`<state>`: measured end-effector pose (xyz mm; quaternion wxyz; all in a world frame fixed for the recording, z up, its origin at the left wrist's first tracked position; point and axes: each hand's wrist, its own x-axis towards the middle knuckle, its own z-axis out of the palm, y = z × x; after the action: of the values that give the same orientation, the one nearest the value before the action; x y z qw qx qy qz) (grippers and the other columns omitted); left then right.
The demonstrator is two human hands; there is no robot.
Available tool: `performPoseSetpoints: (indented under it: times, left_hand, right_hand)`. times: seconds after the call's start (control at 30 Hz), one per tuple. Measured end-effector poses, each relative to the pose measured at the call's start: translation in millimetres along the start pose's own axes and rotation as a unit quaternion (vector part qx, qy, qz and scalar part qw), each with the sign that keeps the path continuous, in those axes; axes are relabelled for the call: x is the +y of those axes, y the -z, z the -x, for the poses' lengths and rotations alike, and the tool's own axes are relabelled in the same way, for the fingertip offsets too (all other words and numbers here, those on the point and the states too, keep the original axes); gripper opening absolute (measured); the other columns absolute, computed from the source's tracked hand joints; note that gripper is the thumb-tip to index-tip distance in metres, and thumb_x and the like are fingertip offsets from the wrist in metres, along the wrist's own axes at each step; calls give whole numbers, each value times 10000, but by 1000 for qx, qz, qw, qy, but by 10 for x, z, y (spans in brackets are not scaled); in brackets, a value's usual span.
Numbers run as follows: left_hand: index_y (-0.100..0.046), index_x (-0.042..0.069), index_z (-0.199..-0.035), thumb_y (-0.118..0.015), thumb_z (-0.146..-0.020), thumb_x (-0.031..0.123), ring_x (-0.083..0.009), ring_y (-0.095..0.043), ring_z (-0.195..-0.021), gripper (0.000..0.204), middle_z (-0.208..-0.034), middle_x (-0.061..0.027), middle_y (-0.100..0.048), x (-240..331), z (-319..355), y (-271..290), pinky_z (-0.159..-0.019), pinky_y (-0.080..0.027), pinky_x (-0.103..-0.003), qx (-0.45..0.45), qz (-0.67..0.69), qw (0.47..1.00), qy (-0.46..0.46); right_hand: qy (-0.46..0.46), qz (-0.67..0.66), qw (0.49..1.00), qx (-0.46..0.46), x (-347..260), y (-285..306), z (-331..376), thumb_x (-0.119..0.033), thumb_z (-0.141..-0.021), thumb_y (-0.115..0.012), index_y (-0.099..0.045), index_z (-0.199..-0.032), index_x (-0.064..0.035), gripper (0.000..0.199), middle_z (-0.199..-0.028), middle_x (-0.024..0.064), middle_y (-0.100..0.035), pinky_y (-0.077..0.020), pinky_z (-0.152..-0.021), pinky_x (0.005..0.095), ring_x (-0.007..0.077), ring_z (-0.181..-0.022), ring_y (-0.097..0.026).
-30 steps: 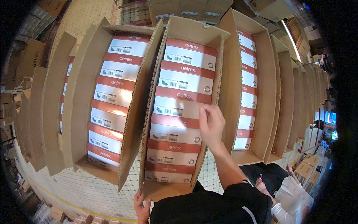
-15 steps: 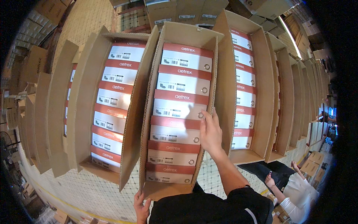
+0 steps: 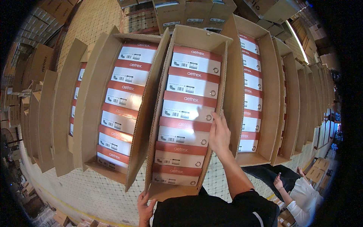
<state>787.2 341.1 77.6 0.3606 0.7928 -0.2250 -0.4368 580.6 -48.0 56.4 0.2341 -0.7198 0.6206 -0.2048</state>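
Observation:
In front of me is a long, open cardboard carton [image 3: 151,151] holding one row of shoe boxes [image 3: 186,112] with red lids and white, labelled fronts. My right hand [image 3: 221,133] grips its right wall, the thumb on the inner side near a middle shoe box and the fingers toward the outside. At the near left corner, my left hand [image 3: 145,207] is closed on the carton, fingers at the edge and thumb apart, with part of the grip hidden.
Another open carton [image 3: 136,151] of similar shoe boxes stands to the left, and one more [image 3: 266,109] to the right. Further cartons line both sides. Closed cartons [image 3: 194,17] are stacked at the far side. Another person [image 3: 298,193] with a small object in hand is at lower right.
The view has shifted slightly, so the cartons appear a little farther right. Both my hands keep their places on the carton.

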Motion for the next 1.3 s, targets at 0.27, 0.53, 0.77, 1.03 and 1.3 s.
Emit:
performPoseSetpoints:
  times: [0.27,0.53,0.77,1.03,1.3]
  left_hand:
    - [-656,8,-1253,-793,-815,101,-308,-553,-1173,468,-1275,-184,-554,-60,-39,52,-1013,-440,-377,-26,14,1000,-8]
    - [-664,36,-1262,-789,-840,137,-339,-552,-1229,451,-1335,-212,-545,-6,-190,190,-1026,-446,-385,-109,-47,989,-85]
    - [-668,62,-1267,-734,-877,102,-275,-566,-1259,397,-1335,-158,-618,146,-332,875,-1077,-405,-374,-166,-40,972,-160]
    - [-471,54,-1434,-663,-926,137,-360,-571,-1155,550,-1327,-199,-517,-333,-1301,2392,-963,-474,-409,126,-94,943,-293]
    - [-530,49,-1280,-734,-856,227,-412,-618,-1097,502,-1195,-240,-604,162,-2227,2858,-885,-524,-477,-129,-413,844,-315]
  right_hand:
    - [-29,-1,999,-15,-32,-12,-9,-149,-944,-512,-575,-1295,-105,360,-1431,347,-435,-550,-856,498,485,-1085,-621]
    - [-33,34,999,6,-104,-84,34,-275,-951,-556,-536,-1331,-99,419,-1461,332,-400,-514,-934,501,476,-1134,-596]
    - [-45,110,993,-5,-433,-185,917,-331,-940,-609,-538,-1343,-79,481,-1495,342,-309,-427,-1056,470,483,-1302,-463]
    - [-7,-20,994,108,-1907,-410,2451,-190,-959,-598,-622,-1190,-10,294,-1145,194,-641,-471,-946,451,376,-1076,-597]
    - [-47,138,975,-168,-2930,-1655,3289,-415,-896,-678,-583,-1212,-61,484,-1222,273,-524,-528,-882,483,435,-1123,-574]
